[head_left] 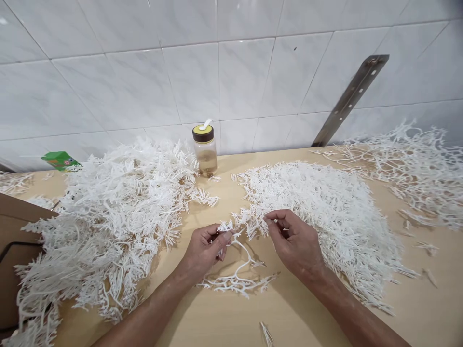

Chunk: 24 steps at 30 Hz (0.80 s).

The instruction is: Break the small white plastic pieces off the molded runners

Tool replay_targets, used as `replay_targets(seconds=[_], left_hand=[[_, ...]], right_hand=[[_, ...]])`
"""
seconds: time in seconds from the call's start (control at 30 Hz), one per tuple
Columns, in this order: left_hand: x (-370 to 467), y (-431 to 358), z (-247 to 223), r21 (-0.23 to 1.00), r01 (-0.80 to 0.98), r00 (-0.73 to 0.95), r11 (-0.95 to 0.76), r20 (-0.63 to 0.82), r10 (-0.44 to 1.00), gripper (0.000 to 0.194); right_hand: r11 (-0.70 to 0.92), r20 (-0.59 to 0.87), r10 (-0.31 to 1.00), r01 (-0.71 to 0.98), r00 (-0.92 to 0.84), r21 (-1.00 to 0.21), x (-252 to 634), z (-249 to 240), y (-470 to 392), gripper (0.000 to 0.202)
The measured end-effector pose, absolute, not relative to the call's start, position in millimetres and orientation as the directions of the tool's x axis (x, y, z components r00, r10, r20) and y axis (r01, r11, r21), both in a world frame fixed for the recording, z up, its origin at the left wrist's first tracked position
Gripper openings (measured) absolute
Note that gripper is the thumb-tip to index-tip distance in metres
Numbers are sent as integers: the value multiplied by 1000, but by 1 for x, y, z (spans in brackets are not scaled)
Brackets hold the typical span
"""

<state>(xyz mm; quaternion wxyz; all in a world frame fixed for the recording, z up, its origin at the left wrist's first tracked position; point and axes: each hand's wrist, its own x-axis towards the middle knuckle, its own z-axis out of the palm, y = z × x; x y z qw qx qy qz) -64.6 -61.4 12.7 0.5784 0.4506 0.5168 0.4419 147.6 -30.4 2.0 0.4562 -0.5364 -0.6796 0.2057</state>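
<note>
My left hand (211, 246) is closed, thumb against fingers, on a white branched plastic sprig (226, 225) with short prongs. A bare white branching stem (243, 253) hangs just below that hand and lies on the table; whether it joins the held sprig I cannot tell. My right hand (294, 241) is pinched at the near left edge of a broad heap of small white sprigs (311, 193). What its fingertips hold, if anything, is too small to make out. Left of my left hand rises a taller, looser heap of white branched pieces (133, 193).
On the wooden table (423, 308), a bottle of pale brown liquid (207, 156) stands near the tiled wall. A metal bar (350, 99) leans there. Bare white stems (423, 173) pile at right. A green carton (60, 160) and a brown cardboard box (18, 231) are at left.
</note>
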Motion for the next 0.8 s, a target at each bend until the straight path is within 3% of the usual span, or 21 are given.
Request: replay_targets(seconds=[0.33,0.57,0.8], left_hand=[[-62,-63,12,994,19,145,112,-113,983,35],[-60,-66,11,996,94,188,7,-25,982,25],[-59,-66,11,983,174,221,-48,9,975,21]], right_hand=[[542,500,837,471,-224,-696,131,16,-43,13],[299,172,936,437,-306,-848,130,15,-46,27],[219,50,936,461,-350,-860,134,26,-43,40]])
